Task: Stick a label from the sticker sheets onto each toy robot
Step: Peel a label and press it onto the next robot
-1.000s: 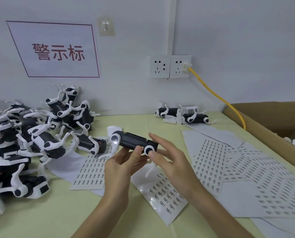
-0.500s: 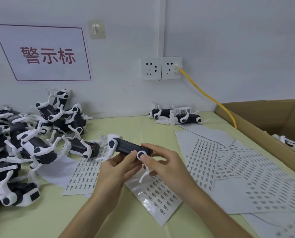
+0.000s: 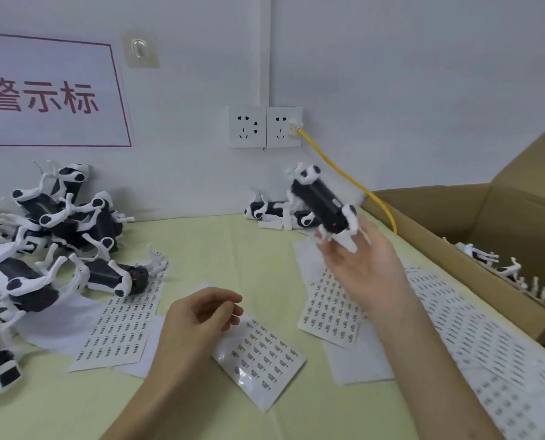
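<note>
Your right hand [image 3: 365,268] is spread open, the toy robot [image 3: 320,203] just above its fingertips, long axis tilted up-left toward the wall. Your left hand [image 3: 198,325], loosely curled and empty, rests beside a sticker sheet [image 3: 265,354].

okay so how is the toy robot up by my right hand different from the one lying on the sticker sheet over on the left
The toy robot by the right hand is off the table and tilted, at the fingertips of the open right hand; the robot on the left sticker sheet lies on the sheet, untouched. The raised one is near the cardboard box; the lying one is beside the pile of robots. Both have black bodies and white legs.
</note>
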`<state>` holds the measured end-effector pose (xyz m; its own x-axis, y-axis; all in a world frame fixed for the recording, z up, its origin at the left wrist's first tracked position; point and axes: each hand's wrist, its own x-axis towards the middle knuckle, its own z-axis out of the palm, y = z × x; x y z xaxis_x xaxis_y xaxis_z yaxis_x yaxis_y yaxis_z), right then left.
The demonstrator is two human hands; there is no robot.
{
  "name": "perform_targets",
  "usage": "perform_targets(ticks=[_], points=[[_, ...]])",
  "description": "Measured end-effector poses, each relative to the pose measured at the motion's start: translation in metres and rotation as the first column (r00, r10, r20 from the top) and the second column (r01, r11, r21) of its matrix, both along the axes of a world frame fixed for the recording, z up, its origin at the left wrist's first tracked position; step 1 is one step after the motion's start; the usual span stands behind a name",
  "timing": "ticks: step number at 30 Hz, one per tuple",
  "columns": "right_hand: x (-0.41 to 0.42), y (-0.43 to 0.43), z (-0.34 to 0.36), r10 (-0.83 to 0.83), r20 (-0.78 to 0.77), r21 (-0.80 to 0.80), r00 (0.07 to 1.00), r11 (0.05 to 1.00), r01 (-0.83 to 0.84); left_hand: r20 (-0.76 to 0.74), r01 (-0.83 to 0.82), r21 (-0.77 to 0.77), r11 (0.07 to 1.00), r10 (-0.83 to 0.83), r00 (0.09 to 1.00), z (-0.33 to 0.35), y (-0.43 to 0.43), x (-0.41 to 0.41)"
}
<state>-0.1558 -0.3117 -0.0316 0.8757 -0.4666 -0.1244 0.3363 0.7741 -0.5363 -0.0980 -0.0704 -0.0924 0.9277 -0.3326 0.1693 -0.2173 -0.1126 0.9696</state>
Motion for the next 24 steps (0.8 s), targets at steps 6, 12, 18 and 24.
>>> perform_targets(ticks=[6,12,18,24], points=[[-0.033,-0.073,0.001,-0.378,0.361,0.328,0.853,0.907,0.263,0.025,0.028,0.055,0.998,-0.03,0.999,-0.001,-0.002,-0.002],[-0.006,-0.024,-0.011,-0.123,0.046,0.0,0.991,0.992,0.123,0.178,0.0,0.223,0.975,-0.041,0.983,-0.001,-0.001,-0.006],[0.02,0.06,-0.012,0.178,-0.172,-0.571,0.969,0.784,-0.245,0.368,-0.102,0.475,0.874,-0.092,0.925,-0.004,0.007,0.003],[0.068,0.129,-0.001,0.147,-0.25,-0.932,0.957,0.232,-0.279,0.359,-0.099,0.479,0.872,-0.091,0.929,-0.009,0.013,0.018]])
